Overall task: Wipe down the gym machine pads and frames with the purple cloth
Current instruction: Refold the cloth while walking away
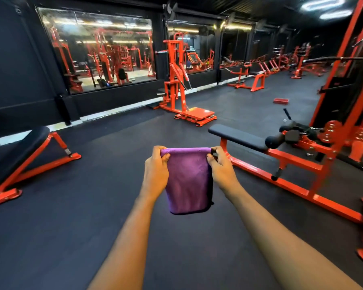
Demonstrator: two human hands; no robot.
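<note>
The purple cloth [188,181] hangs folded in front of me, stretched between both hands above the dark floor. My left hand [156,166] pinches its top left corner and my right hand [221,166] pinches the top right corner. Just beyond my right hand stands an orange-framed bench with a flat black pad [237,136] and an orange frame [281,164]. To my left sits an inclined bench with a black pad [19,151] on an orange frame [57,143].
An orange standing machine [176,80] rises ahead by the mirrored wall [96,51]. A tall orange rack [344,70] stands at the right, with black roller pads [276,140] at its foot. A small red box [281,100] lies on the black rubber floor [92,185].
</note>
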